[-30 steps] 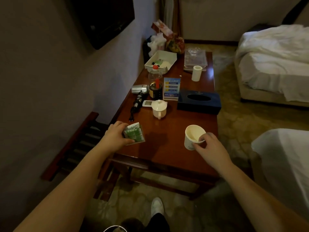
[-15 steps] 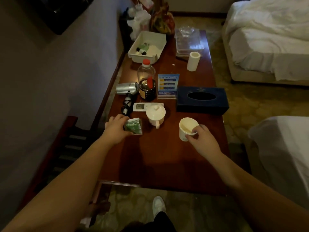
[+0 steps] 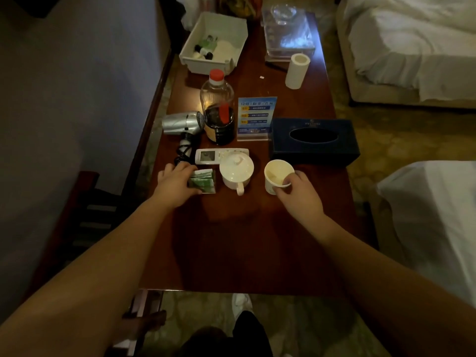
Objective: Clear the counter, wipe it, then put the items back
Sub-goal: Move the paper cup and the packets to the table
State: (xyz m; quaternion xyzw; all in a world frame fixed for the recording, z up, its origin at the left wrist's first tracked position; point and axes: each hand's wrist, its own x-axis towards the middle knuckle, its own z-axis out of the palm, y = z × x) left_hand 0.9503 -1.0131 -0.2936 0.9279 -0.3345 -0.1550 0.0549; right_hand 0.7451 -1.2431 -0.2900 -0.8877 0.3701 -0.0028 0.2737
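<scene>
On the dark wooden counter (image 3: 244, 243) my left hand (image 3: 177, 182) holds a stack of green tea packets (image 3: 204, 182), set down just left of a white lidded mug (image 3: 235, 172). My right hand (image 3: 298, 191) grips a white paper cup (image 3: 277, 176) by its rim and side; the cup stands on the counter in front of a dark blue tissue box (image 3: 314, 141). Behind the mug lies a white remote (image 3: 219, 156).
Further back stand a silver hair dryer (image 3: 183, 123), a dark jar (image 3: 219, 124), a red-capped bottle (image 3: 216, 90), a blue sign (image 3: 256, 117), a white roll (image 3: 296, 70), a white tray of toiletries (image 3: 213, 43) and a clear tray (image 3: 288, 34). Beds lie to the right.
Both hands moved forward along the counter, carrying the packets to beside the mug and the cup to in front of the tissue box. The camera tilted down and came closer.
</scene>
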